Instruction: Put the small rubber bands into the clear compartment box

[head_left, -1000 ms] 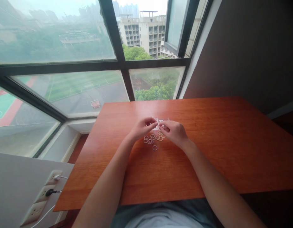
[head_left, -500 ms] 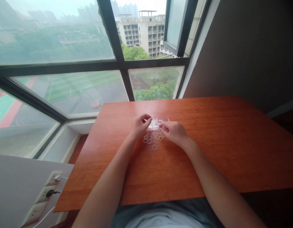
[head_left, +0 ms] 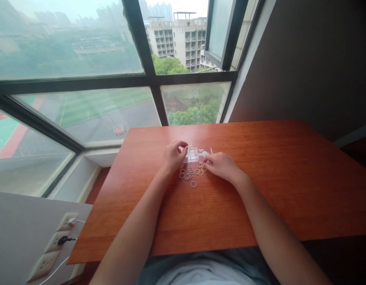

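A small clear plastic box point(head_left: 192, 158) with its lid point(head_left: 209, 150) laid open to the right sits toward the far side of the table. My left hand point(head_left: 172, 156) is at the box's left edge, thumb and forefinger closed on it. My right hand point(head_left: 221, 164) is just right of the box's front, its fingertips pinched together beside a group of yellowish rings point(head_left: 199, 172). Whether a ring is between those fingertips is too small to tell. Several pinkish rings point(head_left: 188, 176) lie left of the yellowish ones, and a single pale ring point(head_left: 193, 184) lies nearer me.
The reddish wooden table point(head_left: 275, 178) stretches far to the right. Windows with dark frames point(head_left: 111, 82) stand behind it. Wall sockets with plugs and cables point(head_left: 63, 240) are low on the left, beside the table's edge.
My right hand has drawn back from the box, slightly right and toward me, to the yellowish rings. The left hand has shifted a little along the box's left side.
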`<move>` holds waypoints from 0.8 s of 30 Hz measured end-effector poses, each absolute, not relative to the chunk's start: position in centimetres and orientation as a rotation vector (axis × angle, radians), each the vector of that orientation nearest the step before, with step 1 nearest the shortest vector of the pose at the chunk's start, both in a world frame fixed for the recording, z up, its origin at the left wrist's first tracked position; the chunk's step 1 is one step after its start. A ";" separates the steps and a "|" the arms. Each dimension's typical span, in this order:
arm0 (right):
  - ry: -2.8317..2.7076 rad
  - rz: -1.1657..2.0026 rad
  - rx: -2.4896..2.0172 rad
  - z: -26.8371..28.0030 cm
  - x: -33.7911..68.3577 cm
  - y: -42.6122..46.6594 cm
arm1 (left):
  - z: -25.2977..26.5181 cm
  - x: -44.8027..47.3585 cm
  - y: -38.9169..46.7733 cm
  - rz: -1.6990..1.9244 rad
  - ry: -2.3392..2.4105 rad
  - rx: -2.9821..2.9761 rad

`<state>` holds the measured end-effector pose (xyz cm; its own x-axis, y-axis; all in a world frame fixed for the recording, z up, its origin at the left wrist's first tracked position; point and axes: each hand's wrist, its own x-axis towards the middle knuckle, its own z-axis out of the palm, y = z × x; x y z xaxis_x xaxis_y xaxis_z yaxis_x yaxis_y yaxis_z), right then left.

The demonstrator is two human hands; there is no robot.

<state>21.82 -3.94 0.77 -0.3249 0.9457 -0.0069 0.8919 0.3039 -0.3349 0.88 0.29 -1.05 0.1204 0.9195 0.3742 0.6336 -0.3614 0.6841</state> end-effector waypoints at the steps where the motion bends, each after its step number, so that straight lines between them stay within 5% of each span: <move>1: -2.376 0.434 -1.705 0.8 22.0 -3.9 | -1.0 0.8 0.3 1.105 1.515 2.045; 24: -2.379 0.468 -1.716 0.3 21.6 -4.0 | -1.7 0.0 0.3 0.942 1.620 2.067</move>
<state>21.64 -4.04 0.31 -0.3232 0.9453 -0.0445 0.8916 0.2884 -0.3491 0.04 0.35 -1.66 0.1257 0.9503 0.2849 0.7177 -0.2854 0.6351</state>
